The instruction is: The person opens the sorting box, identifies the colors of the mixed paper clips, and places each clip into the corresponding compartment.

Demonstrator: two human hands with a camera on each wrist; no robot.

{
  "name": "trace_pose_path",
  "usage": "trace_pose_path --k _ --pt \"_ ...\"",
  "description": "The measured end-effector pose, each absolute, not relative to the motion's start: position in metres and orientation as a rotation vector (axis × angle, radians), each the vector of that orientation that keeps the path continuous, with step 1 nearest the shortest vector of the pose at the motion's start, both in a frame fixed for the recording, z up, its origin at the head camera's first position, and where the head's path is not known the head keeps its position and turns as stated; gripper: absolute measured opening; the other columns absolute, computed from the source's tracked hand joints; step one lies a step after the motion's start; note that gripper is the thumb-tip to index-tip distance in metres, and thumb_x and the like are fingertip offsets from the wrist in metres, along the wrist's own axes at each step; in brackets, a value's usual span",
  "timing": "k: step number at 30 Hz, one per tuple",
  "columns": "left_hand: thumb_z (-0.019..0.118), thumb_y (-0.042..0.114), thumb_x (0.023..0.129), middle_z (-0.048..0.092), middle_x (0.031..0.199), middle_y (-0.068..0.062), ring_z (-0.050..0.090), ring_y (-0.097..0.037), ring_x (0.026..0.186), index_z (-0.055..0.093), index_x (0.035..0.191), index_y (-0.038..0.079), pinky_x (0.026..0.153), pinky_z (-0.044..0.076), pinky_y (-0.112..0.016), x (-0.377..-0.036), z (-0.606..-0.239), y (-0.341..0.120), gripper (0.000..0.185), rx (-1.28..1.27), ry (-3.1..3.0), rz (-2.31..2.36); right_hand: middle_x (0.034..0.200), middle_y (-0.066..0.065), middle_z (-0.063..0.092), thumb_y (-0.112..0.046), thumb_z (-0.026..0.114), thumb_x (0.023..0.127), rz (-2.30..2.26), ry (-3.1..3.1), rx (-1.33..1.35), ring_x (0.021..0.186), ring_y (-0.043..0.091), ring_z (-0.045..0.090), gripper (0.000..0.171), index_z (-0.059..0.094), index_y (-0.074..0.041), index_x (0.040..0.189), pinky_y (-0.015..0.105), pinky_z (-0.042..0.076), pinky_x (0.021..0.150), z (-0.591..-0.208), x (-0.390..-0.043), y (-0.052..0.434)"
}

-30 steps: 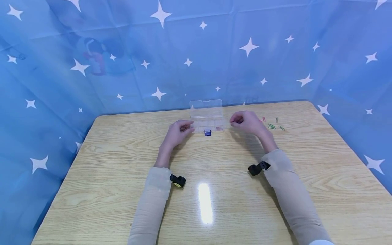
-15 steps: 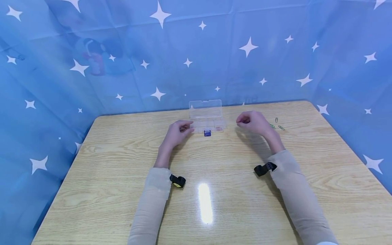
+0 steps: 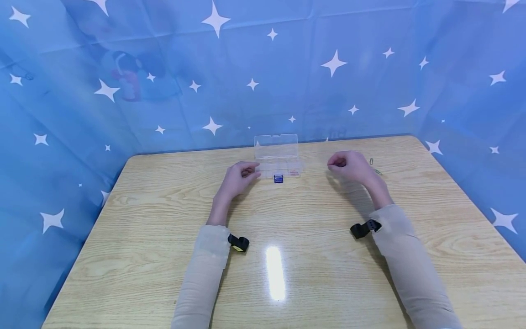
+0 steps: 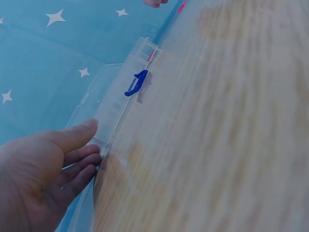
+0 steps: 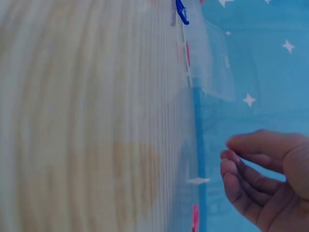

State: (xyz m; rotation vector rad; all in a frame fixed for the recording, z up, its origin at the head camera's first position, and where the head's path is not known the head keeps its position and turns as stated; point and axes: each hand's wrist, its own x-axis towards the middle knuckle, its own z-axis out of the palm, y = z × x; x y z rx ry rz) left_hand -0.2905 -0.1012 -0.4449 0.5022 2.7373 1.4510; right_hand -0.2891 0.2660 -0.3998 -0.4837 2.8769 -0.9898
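a blue star-printed cloth backs the wooden counter [image 3: 164, 205]. the clear box [image 3: 277, 157] sits at the far middle, lid up. the left hand [image 3: 238, 178], fingers relaxed, touches its left end. the right hand [image 3: 349, 165] hovers loosely curled and empty, near paper clips [image 3: 375, 166].

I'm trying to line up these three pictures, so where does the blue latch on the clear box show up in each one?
Head: blue latch at table centre, on the box's near edge.
Left wrist: upper left of centre.
Right wrist: top edge, right of centre.
Shared landmark: the clear compartment box, open-lidded.
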Motion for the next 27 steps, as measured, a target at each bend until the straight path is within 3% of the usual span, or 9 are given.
trace_pose_path --k 7,14,22,27 --pt "0.07 0.019 0.097 0.066 0.12 -0.013 0.063 -0.025 0.115 0.066 0.133 0.005 0.102 0.052 -0.033 -0.292 -0.445 -0.101 0.039 0.503 2.738 1.457 0.101 0.016 0.071 -0.013 0.065 0.099 -0.995 2.889 -0.472 0.092 0.028 0.065 0.019 0.072 0.003 0.107 0.034 0.053 0.08 -0.4 -0.286 0.277" --pt "0.07 0.02 0.098 0.066 0.121 -0.012 0.063 -0.025 0.115 0.066 0.134 0.007 0.101 0.052 -0.033 -0.291 -0.446 -0.101 0.039 0.498 2.733 1.45 0.104 0.016 0.07 -0.018 0.063 0.101 -0.991 2.894 -0.409 0.093 0.028 0.064 0.024 0.07 0.002 0.111 0.035 0.052 0.079 -0.395 -0.281 0.29" --pt "0.07 0.02 0.098 0.066 0.122 -0.013 0.063 -0.025 0.116 0.066 0.134 0.006 0.102 0.052 -0.034 -0.29 -0.444 -0.101 0.039 0.494 2.732 1.461 0.099 0.02 0.071 -0.02 0.062 0.102 -0.949 2.898 -0.331 0.082 0.033 0.065 0.027 0.069 0.002 0.114 0.033 0.051 0.065 -0.396 -0.282 0.307" --pt "0.07 0.02 0.098 0.066 0.123 -0.012 0.063 -0.025 0.116 0.066 0.134 0.007 0.102 0.052 -0.034 -0.291 -0.444 -0.101 0.039 0.495 2.734 1.452 0.096 0.019 0.072 -0.021 0.064 0.1 -0.907 2.912 -0.313 0.082 0.028 0.065 0.026 0.071 0.002 0.112 0.034 0.049 0.065 -0.4 -0.285 0.313"
